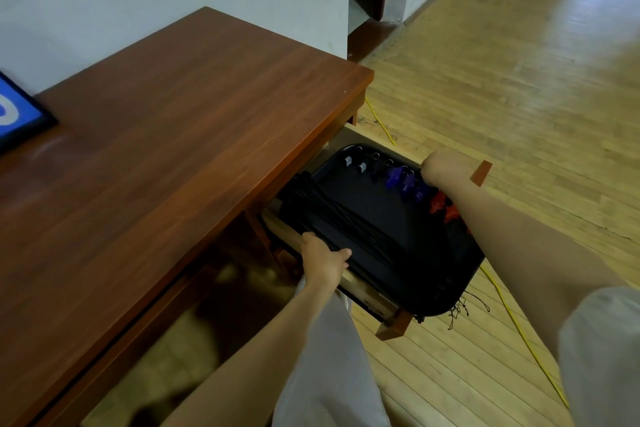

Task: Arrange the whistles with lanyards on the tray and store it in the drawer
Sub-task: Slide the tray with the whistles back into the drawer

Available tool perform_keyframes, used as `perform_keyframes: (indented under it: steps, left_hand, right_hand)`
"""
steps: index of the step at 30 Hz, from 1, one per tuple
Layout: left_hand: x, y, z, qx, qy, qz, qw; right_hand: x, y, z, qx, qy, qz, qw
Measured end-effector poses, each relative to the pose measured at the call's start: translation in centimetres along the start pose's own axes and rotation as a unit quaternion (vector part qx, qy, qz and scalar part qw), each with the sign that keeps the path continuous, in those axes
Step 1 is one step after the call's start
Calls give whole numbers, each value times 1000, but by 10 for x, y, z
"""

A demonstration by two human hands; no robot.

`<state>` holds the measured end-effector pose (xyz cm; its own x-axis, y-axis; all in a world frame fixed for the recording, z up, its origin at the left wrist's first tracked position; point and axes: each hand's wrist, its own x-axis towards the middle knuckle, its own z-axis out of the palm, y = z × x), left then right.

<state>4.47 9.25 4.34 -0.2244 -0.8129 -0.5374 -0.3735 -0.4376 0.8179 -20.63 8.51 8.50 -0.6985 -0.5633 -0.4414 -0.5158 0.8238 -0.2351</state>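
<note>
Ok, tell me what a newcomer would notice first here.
A black tray, gripped by the left hand at its near edge and the right hand at its far side, sits over the open drawer under the brown table. A row of silver, purple and red whistles lines its far side. A yellow cable trails across the floor.

Single head-worn wide-angle view, tilted steeply down past desk (173, 135) edge onto open drawer (363, 291), close range.

Open drawer (393, 328), black tray (436, 274) on it
</note>
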Motion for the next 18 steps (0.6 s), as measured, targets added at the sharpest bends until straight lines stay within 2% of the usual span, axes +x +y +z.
perform_keyframes:
  steps: [10, 18]
  left_hand:
    - [27, 6, -13, 22, 31, 6, 999]
    - [58, 13, -15, 58, 58, -3, 997]
  right_hand:
    - [31, -28, 12, -6, -16, -22, 1000]
    - [68, -49, 28, 22, 4, -46, 999]
